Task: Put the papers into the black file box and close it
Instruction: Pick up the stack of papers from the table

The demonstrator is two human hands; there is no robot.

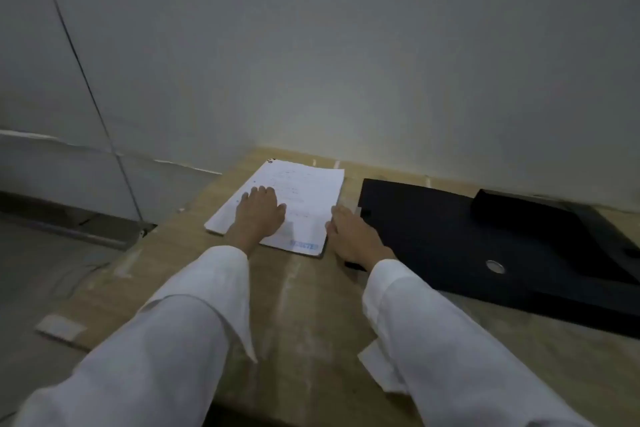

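Note:
A stack of white papers with faint writing and a blue stamp lies on the wooden table near the wall. My left hand rests flat on the stack, fingers spread. My right hand sits at the papers' right edge, fingers touching that edge, between the stack and the black file box. The box lies flat to the right with a round metal ring on its surface and a raised black flap at the far end. Whether the box is open I cannot tell.
A pale wall rises just behind the table. The table's left edge drops to a grey floor. Both arms wear long white sleeves. A small pale tag lies at the table's left corner.

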